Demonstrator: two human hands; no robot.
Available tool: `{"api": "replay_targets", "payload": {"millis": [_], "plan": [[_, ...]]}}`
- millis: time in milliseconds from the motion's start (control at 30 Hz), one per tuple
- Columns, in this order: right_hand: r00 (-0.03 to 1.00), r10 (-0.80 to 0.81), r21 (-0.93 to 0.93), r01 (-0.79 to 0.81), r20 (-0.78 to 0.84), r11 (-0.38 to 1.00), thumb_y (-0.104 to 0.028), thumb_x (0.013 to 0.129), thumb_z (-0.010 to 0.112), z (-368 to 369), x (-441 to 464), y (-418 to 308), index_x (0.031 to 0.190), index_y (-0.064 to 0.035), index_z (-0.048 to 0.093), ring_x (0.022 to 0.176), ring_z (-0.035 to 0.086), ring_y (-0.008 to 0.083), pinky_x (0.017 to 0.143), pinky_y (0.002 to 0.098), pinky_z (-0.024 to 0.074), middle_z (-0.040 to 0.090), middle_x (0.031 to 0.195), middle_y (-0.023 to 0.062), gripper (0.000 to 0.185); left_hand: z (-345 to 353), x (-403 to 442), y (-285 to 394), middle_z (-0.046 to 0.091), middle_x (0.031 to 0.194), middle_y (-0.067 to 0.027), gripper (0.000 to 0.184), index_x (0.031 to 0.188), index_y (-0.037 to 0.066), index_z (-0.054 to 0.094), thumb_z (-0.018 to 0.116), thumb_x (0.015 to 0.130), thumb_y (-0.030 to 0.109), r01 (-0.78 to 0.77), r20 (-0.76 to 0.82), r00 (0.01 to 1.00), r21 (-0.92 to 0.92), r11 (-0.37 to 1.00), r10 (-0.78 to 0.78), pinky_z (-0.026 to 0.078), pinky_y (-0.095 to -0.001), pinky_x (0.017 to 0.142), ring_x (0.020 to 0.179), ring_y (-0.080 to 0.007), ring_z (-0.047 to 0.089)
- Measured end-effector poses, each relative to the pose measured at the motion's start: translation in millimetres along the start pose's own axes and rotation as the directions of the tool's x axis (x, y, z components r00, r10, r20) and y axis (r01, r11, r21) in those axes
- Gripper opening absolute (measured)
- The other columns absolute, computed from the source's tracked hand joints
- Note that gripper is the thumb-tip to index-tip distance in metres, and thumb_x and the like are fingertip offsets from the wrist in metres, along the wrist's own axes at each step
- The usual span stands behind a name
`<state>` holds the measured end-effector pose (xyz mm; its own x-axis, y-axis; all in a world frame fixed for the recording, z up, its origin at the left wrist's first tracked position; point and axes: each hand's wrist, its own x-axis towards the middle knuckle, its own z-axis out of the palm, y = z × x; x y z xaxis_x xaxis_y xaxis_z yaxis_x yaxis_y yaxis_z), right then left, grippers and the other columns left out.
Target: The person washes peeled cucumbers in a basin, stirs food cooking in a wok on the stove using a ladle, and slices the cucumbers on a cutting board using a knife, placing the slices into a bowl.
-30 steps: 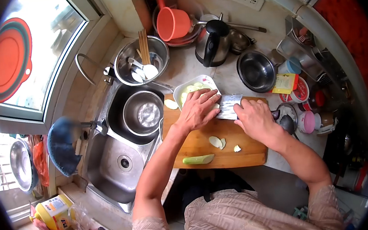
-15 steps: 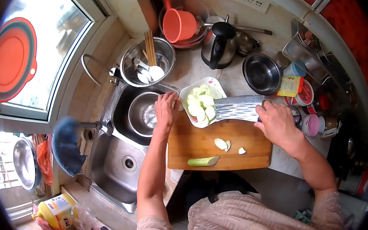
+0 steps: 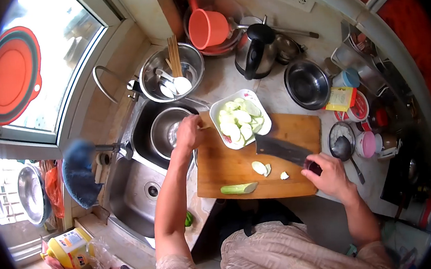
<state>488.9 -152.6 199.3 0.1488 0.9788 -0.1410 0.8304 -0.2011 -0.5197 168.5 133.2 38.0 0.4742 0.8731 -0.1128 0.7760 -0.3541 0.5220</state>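
My right hand (image 3: 329, 174) is wrapped round the handle of a cleaver (image 3: 283, 150), its dark blade over the wooden cutting board (image 3: 211, 170). At the board's left edge, beside the sink, my left hand (image 3: 190, 131) has its fingers curled together; whether they pinch a small piece is too small to tell. A white dish (image 3: 265, 130) full of pale green slices (image 3: 234, 118) rests at the board's back edge. On the board lie a green vegetable piece (image 3: 238, 189), two pale slices (image 3: 260, 168) and a small scrap (image 3: 284, 175).
A metal pot (image 3: 167, 133) sits in the double sink (image 3: 129, 198). Behind are a steel bowl with chopsticks (image 3: 143, 74), a kettle (image 3: 256, 54) and a red dipper (image 3: 207, 28). To the right are a dark bowl (image 3: 306, 85), a ladle (image 3: 341, 146) and jars (image 3: 365, 145).
My left hand moved from over the dish to the board's left edge. The cleaver left the dish's side and came down toward the front right with my right hand. The slices are now uncovered.
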Motion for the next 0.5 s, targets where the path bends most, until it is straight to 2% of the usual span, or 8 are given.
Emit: {"api": "replay_targets", "payload": {"millis": [67,133,167,233,333,400,433,500], "plan": [[0.995,0.065,0.131,-0.075,0.074,0.989,-0.023,0.086,0.079,12,-16,4,0.107,-0.002,0.07,0.081,0.071,0.0328,0.072,0.0402,0.0557,0.071,0.09,0.0152,0.03,-3,-13,8,0.07,0.086,-0.0126,0.021,0.095,0.005,0.071,0.078,0.079,0.017,0.053,-0.061,0.996,-0.122,0.991,-0.06,0.054,-0.0441,0.074,0.08,-0.0353,0.067],[0.965,0.187,0.241,-0.229,0.185,0.943,-0.021,0.091,0.074,22,-30,5,0.104,-0.0013,0.071,0.077,0.072,0.0244,0.071,0.0361,0.0559,0.073,0.086,0.0139,0.023,-10,-21,28,0.071,0.089,-0.0132,0.022,0.097,0.003,0.071,0.08,0.081,0.016,0.095,-0.051,0.992,-0.321,0.942,-0.117,0.054,-0.0408,0.072,0.081,-0.0328,0.068],[0.951,0.226,0.309,-0.284,0.209,0.908,-0.02,0.093,0.072,34,-41,14,0.103,-0.0009,0.071,0.074,0.071,0.0223,0.069,0.035,0.0553,0.072,0.083,0.0135,0.022,-10,-21,39,0.071,0.088,-0.0135,0.023,0.097,0.003,0.072,0.081,0.08,0.016,0.027,-0.115,0.991,-0.348,0.937,-0.071,0.054,-0.0398,0.072,0.08,-0.0303,0.068],[0.87,0.377,0.419,-0.486,0.319,0.767,-0.021,0.098,0.067,60,-68,37,0.099,0.0001,0.069,0.062,0.066,0.0146,0.06,0.0304,0.0518,0.068,0.074,0.0101,0.021,-4,-24,63,0.071,0.085,-0.014,0.026,0.097,0.002,0.072,0.084,0.079,0.015,-0.106,-0.239,0.971,-0.395,0.913,0.009,0.055,-0.0376,0.071,0.078,-0.0254,0.068],[0.875,0.419,0.715,-0.454,0.243,0.532,-0.022,0.106,0.054,93,-117,65,0.088,-0.0018,0.058,0.051,0.056,0.0083,0.049,0.0259,0.0442,0.058,0.063,0.0022,0.027,12,-62,103,0.072,0.089,-0.0139,0.029,0.103,0.004,0.073,0.085,0.079,0.016,-0.054,-0.315,0.949,-0.259,0.964,-0.031,0.056,-0.0364,0.073,0.078,-0.0261,0.069],[0.822,0.517,0.781,-0.478,0.238,0.402,-0.023,0.108,0.048,123,-154,89,0.083,-0.005,0.05,0.048,0.054,0.0104,0.044,0.0272,0.0428,0.057,0.063,0.0045,0.031,52,-105,112,0.072,0.096,-0.0147,0.031,0.108,0.006,0.073,0.084,0.081,0.018,-0.178,-0.221,0.969,-0.303,0.936,0.113,0.057,-0.038,0.078,0.085,-0.0301,0.069],[0.805,0.553,0.766,-0.491,0.217,0.414,-0.025,0.109,0.048,135,-167,94,0.085,-0.0058,0.051,0.043,0.052,0.0121,0.041,0.0279,0.0415,0.056,0.061,0.005,0.031,63,-119,125,0.071,0.102,-0.0139,0.034,0.111,0.007,0.072,0.083,0.081,0.018,-0.171,-0.113,0.982,-0.223,0.96,0.149,0.057,-0.04,0.079,0.089,-0.0322,0.068],[0.758,0.596,0.806,-0.513,0.265,0.295,-0.028,0.109,0.05,167,-187,107,0.086,-0.0066,0.05,0.043,0.052,0.0124,0.04,0.0281,0.0408,0.055,0.059,0.0047,0.031,81,-133,143,0.068,0.11,-0.0126,0.039,0.117,0.009,0.069,0.08,0.08,0.017,-0.176,0.059,0.982,-0.082,0.981,0.181,0.056,-0.0431,0.08,0.095,-0.0352,0.065]]}}
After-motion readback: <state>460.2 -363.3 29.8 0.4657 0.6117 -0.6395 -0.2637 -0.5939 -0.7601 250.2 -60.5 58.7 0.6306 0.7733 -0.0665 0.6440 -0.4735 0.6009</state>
